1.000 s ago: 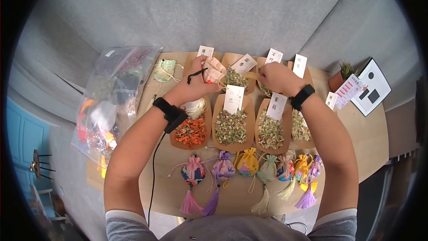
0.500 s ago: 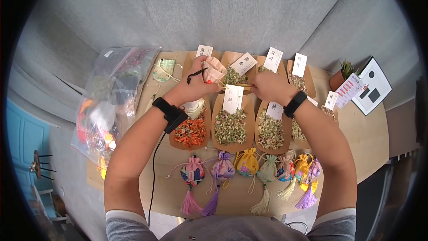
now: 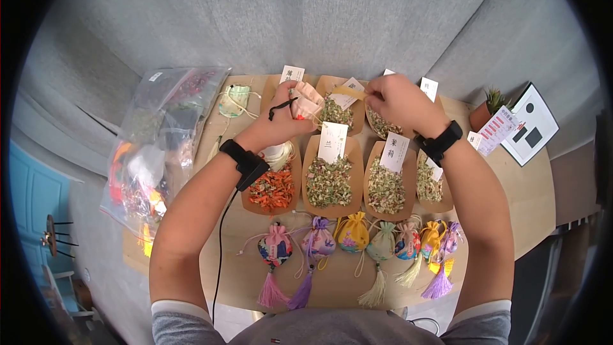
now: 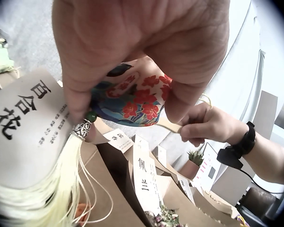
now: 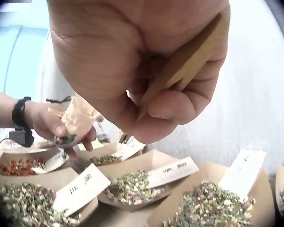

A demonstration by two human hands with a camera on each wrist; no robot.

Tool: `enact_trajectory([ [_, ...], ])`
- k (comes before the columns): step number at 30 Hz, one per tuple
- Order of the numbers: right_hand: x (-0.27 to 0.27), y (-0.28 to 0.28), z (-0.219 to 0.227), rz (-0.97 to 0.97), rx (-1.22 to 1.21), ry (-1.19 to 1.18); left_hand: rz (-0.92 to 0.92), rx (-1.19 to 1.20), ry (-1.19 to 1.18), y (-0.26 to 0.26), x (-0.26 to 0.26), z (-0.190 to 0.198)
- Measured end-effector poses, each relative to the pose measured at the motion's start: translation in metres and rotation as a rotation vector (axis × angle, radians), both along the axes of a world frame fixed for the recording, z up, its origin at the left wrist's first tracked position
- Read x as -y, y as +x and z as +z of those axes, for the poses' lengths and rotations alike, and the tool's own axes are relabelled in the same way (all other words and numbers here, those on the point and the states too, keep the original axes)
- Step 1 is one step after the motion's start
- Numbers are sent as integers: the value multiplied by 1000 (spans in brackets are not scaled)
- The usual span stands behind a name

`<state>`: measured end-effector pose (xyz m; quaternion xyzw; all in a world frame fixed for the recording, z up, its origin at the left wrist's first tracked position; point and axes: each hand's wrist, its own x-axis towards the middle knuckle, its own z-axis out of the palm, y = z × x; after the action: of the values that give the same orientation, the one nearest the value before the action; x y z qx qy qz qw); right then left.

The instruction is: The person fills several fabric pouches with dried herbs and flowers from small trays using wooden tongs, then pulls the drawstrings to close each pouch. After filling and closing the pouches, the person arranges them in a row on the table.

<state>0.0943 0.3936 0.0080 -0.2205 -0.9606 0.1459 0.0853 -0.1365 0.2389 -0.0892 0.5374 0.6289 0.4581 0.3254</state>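
My left hand point(image 3: 281, 118) grips a small drawstring pouch point(image 4: 137, 92), pale pink on top with red flowers and blue leaves below. Its gathered mouth point(image 5: 78, 113) points up, and a cream tassel point(image 4: 61, 189) hangs beneath it. Thumb and fingers of my right hand point(image 3: 408, 107) pinch wooden tongs point(image 5: 187, 59). The tongs reach left from that hand, above a back tray of dried herbs point(image 3: 335, 114), overlapping its white label card in the head view. Their tips point(image 5: 125, 138) stand apart from the pouch in the right wrist view.
Paper trays of herbs with label cards stand in two rows, one with orange petals point(image 3: 271, 188). Finished tasselled sachets point(image 3: 353, 232) line the table's front. A clear plastic bag point(image 3: 159, 147) lies left; a potted plant point(image 3: 490, 108) and white sign point(image 3: 530, 124) stand right.
My right hand first moved left and down with the tongs toward the pouch, then back right and up over the back tray. My left hand and the pouch have barely moved.
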Motion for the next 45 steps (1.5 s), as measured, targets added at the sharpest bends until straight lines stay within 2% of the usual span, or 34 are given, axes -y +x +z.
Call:
enact_trajectory([
  [2,10,-5,14,0,-2,-14,-29,68,0,0,0,2],
  [4,20,-9,22,91,-100,-59,-21,56,15,1,-1,3],
  [8,22,-16,25,62,-65,-141,-20,73,38,0,-1,0],
  [10,6,-16,12,-45,71,-167,-14,53,34,1,1,2],
  [11,-2,-14,-4,-45,70,-166,-12,32,34,1,2,3],
  [13,-21,-12,-44,-29,133,-12,-12,40,17,0,2,4],
  [16,-26,-10,-73,-61,175,-36,-7,27,-8,0,5,8],
  [22,-13,-19,-71,-52,293,-109,-20,14,-18,-1,7,13],
  [26,-8,-19,-68,3,284,-129,-18,55,-9,-1,6,8],
  [29,-8,-21,-76,8,322,-51,-15,54,-15,-2,5,5],
  [34,-6,-21,-83,25,223,100,-9,21,-6,0,5,7],
  [37,-6,-16,-66,-24,144,5,2,31,-20,-1,5,7],
  [43,-4,-5,-14,-11,-25,-10,1,54,1,-3,3,1],
  [45,1,-7,6,-31,25,-28,5,37,-2,-1,3,5],
])
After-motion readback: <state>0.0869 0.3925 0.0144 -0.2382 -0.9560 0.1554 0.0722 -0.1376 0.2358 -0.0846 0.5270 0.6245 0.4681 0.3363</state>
